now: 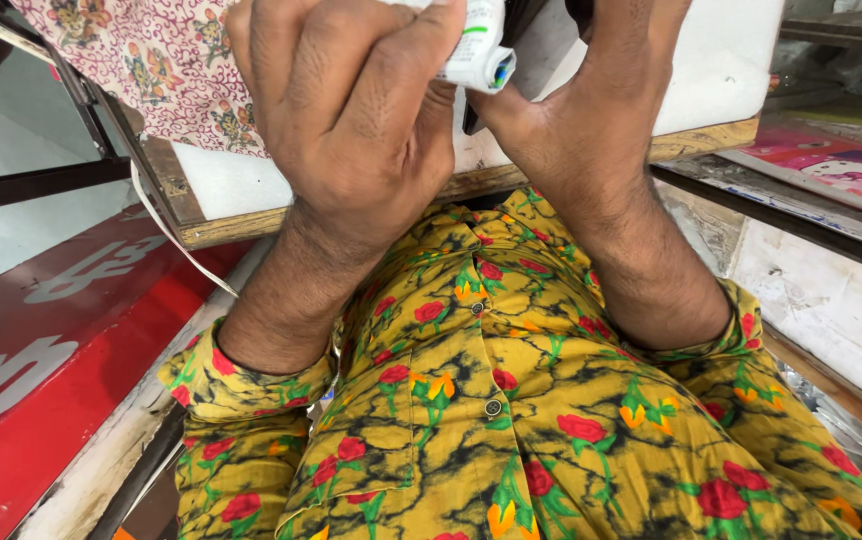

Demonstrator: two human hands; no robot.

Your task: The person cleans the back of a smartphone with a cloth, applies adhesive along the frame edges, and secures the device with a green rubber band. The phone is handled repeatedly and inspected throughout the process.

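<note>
My left hand (351, 110) is raised close to the camera, its fingers and thumb closed around a small white tube-like container (478, 50) with green and blue markings. My right hand (591, 110) is raised beside it, its wrist touching the left hand just under the container. The right fingers run off the top of the frame, so their grip is hidden. A small dark object (470, 122) shows between the two hands. Below them are my sleeves and the front of my yellow shirt (491, 400) with red flowers.
Behind the hands is a white-topped board with a wooden edge (711, 138). A floral cloth (151, 60) lies on its upper left, and a white cord (176, 240) hangs from it. A red sign panel (41, 350) lies at left. At right, a pink printed sheet (841, 170) rests on a dark rail.
</note>
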